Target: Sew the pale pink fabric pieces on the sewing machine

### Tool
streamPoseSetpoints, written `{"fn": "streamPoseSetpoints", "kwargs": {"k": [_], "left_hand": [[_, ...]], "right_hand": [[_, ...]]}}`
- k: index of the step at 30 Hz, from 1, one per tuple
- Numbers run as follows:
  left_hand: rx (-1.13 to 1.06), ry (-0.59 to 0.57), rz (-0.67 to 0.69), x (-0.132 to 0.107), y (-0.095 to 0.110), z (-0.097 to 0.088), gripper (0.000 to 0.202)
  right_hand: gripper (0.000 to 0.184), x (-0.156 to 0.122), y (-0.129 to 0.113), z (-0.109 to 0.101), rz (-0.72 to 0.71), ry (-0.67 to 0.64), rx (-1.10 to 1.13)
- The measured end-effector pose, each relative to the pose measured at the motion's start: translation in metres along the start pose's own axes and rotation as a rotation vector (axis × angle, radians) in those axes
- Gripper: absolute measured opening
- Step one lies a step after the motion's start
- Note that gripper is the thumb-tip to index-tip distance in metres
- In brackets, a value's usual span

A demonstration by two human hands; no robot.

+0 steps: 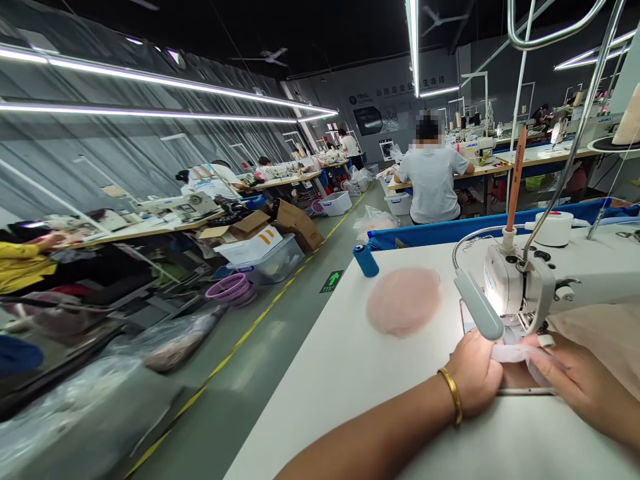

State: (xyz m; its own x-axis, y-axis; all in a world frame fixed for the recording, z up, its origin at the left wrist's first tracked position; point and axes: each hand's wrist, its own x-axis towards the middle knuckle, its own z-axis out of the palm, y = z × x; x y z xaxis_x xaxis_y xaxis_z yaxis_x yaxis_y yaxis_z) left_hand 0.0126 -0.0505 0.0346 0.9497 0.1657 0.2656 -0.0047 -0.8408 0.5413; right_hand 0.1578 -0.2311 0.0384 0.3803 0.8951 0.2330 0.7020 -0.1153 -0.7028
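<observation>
A strip of thin, pale sheer fabric (511, 353) stretches between my two hands, just in front of the sewing machine (517, 280). My left hand (475, 373), with a gold bangle at its wrist, is closed on the strip's left end beside the grey lamp arm (480, 307). On the other side, my right hand (575, 373) pinches the strip between thumb and fingers, close to the needle area. The needle and presser foot are mostly hidden. Behind my right hand spreads more sheer beige fabric (600, 327).
A round pink sheer piece (404, 301) lies on the white table (330, 387), near a blue thread cone (365, 261). White thread (554, 229) stands behind the machine head. Left of the table runs an aisle with a yellow line (240, 343); a co-worker (430, 177) sits ahead.
</observation>
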Motion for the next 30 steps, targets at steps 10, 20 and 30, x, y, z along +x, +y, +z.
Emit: {"fn": "streamPoseSetpoints", "kwargs": {"k": [10, 20, 30], "left_hand": [[-0.07, 0.114, 0.019, 0.01, -0.004, 0.005, 0.025], [0.001, 0.09, 0.179, -0.004, -0.008, 0.006, 0.019], [0.287, -0.004, 0.296, -0.033, 0.002, 0.003, 0.006]], "right_hand": [[0.041, 0.005, -0.01, 0.009, 0.066, 0.201, 0.125], [0.044, -0.003, -0.003, 0.006, -0.16, 0.038, -0.084], [0.03, -0.008, -0.008, -0.004, -0.435, -0.238, -0.344]]}}
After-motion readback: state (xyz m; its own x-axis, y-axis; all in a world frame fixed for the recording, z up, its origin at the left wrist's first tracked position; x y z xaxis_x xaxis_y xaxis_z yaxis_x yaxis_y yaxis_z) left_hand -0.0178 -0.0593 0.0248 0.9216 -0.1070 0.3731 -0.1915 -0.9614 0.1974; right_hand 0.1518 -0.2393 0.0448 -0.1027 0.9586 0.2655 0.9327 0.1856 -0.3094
